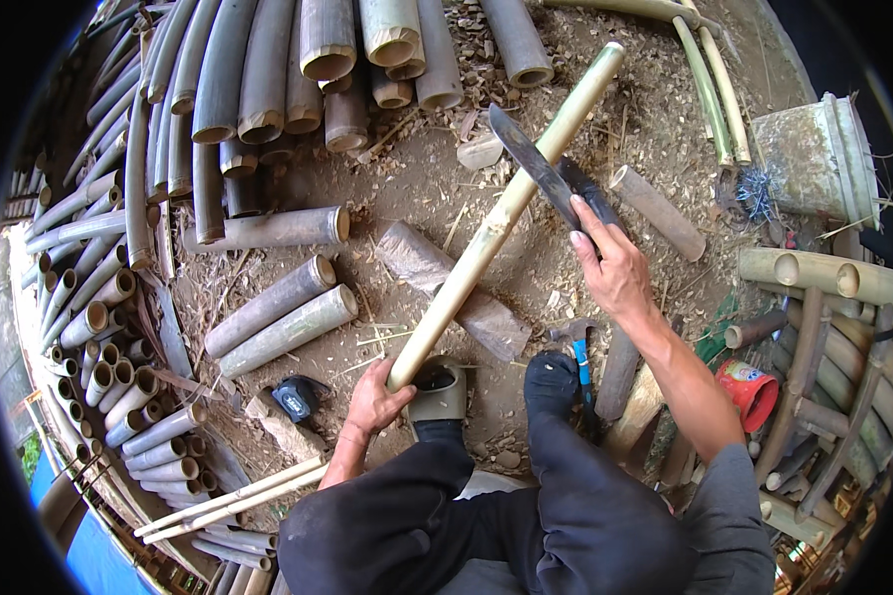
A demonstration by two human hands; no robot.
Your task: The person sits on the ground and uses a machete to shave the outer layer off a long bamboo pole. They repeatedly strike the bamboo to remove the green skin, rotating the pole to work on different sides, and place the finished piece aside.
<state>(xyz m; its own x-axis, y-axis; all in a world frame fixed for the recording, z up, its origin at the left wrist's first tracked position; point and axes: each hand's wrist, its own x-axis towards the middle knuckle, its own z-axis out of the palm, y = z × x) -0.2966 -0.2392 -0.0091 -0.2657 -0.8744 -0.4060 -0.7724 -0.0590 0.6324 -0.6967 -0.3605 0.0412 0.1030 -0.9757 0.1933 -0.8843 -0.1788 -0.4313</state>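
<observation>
Bamboo pole [466,273]: woody, smooth, faint sheen — node ridge [494,227] rougher. Knife blade [528,156]: dark metal, mostly matt. Stacked bamboo tubes [230,77]: dull, weathered skin; cut rims rough. Ground [407,188]: bare earth, rough, littered with wood chips [474,42]. Bucket [809,164]: stained, matt — metal or plastic, cannot tell. Red container [747,395]: glossy plastic. Trousers [605,511]: matt cloth. Hammer head [572,328]: dull metal.

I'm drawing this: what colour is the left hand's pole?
The pole is pale yellow, best seen in the head view.

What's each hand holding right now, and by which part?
The left hand holds the bamboo pole at its lower end; the right hand holds the knife at the end opposite its tip, the grip itself hidden.
</observation>
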